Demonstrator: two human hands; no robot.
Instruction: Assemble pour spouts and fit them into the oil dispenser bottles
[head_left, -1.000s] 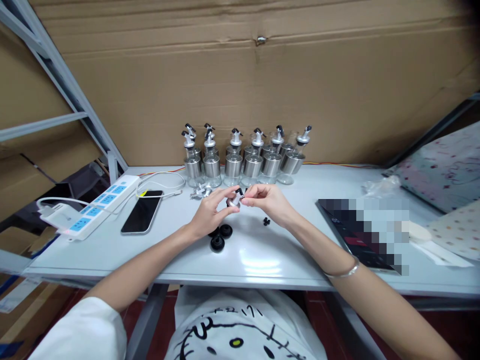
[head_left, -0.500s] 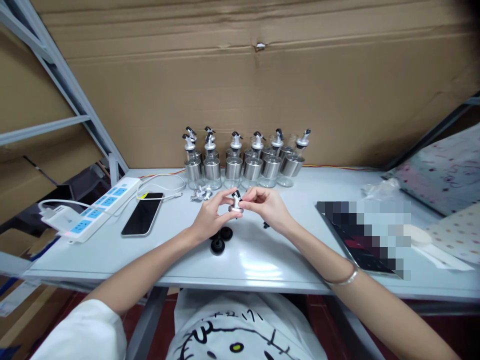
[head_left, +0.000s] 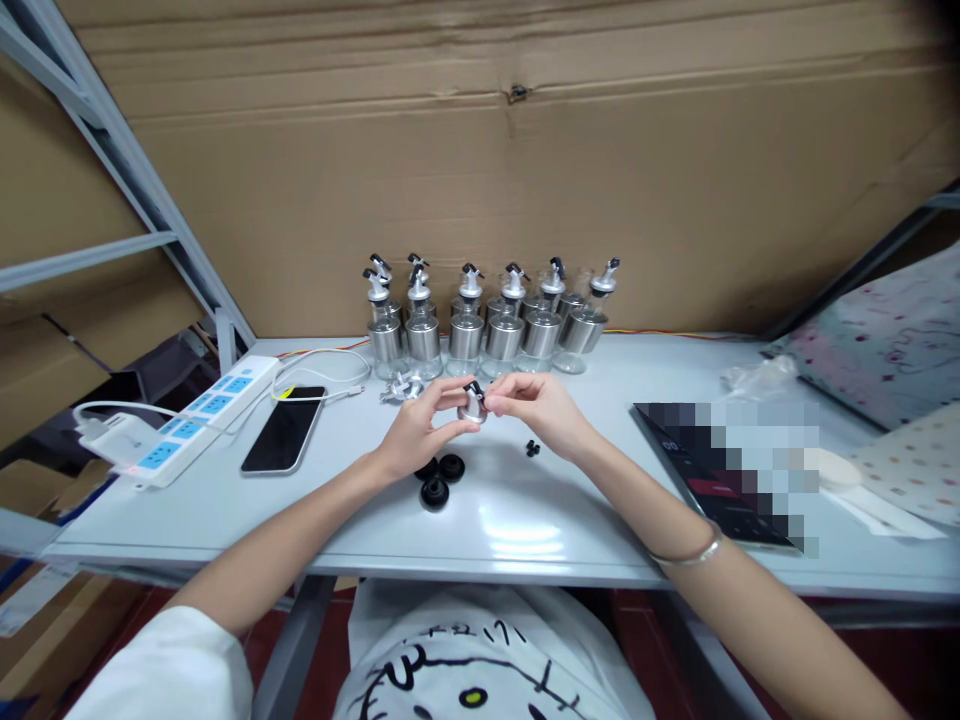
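Observation:
A silver pour spout (head_left: 472, 407) with a black flap on top is held above the table between my hands. My left hand (head_left: 411, 432) is closed on its silver body, thumb below and fingers above. From the other side, my right hand (head_left: 546, 412) pinches at the black flap; the fingertips hide the exact contact. Several black rubber stoppers (head_left: 435, 491) lie on the table below my left hand. Small black pieces (head_left: 532, 449) are grouped below my right hand. Loose silver spout parts (head_left: 405, 388) lie beyond my left fingers.
Glass oil bottles (head_left: 466, 340) with steel bands stand in rows at the back, many topped with spouts. A phone (head_left: 283, 430) and a power strip (head_left: 199, 425) with white cables are on the left. A tablet (head_left: 712, 480), partly pixelated, lies right, near a plastic bag (head_left: 761, 377).
The pour spout has tilted slightly between my fingers. My right hand has shifted a little, and more of the small black pieces show below it.

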